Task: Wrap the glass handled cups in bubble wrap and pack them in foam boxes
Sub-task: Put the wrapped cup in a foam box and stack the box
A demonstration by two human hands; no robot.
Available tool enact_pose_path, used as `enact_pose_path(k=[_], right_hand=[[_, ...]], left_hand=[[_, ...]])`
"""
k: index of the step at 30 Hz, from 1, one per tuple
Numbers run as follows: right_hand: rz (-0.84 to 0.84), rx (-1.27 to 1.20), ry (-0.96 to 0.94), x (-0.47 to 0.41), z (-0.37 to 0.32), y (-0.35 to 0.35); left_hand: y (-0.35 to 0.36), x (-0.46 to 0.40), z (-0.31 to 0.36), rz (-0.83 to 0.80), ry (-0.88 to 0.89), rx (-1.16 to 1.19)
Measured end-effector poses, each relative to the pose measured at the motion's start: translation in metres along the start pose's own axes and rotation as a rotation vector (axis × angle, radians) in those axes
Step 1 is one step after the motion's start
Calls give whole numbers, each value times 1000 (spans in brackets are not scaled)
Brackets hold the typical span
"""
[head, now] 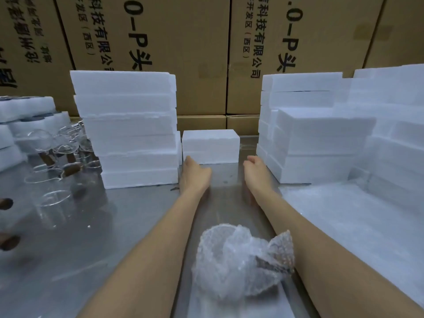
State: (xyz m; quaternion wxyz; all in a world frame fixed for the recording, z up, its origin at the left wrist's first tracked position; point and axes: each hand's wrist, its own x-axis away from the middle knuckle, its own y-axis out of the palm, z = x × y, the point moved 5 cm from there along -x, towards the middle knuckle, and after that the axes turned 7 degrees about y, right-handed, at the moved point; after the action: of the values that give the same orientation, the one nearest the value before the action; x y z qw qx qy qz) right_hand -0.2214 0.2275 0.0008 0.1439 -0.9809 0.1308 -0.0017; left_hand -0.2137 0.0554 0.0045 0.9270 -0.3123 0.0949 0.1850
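Observation:
A small white foam box (210, 146) stands closed on the steel table between two foam stacks. My left hand (195, 172) reaches to its lower left corner and touches it, fingers loosely curled. My right hand (255, 168) hovers just off its lower right corner, fingers loosely curled, holding nothing. A cup wrapped in bubble wrap (241, 260) lies on the table close to me, between my forearms. Several bare glass handled cups (59, 157) with brown handles stand at the left.
A tall stack of foam boxes (130, 129) stands left of the small box, and a wider pile of foam boxes (321, 127) fills the right. A sheet of bubble wrap (344, 214) covers the right of the steel table (128, 216). Cardboard cartons (183, 42) wall the back.

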Motion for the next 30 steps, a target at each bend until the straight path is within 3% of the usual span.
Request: enact_pose_path(k=[15, 30], right_hand=[[8, 189, 24, -67, 3, 18], [42, 201, -2, -74, 4, 14]], left_hand=[[10, -41, -9, 149, -127, 66], [11, -33, -6, 61, -73, -40]])
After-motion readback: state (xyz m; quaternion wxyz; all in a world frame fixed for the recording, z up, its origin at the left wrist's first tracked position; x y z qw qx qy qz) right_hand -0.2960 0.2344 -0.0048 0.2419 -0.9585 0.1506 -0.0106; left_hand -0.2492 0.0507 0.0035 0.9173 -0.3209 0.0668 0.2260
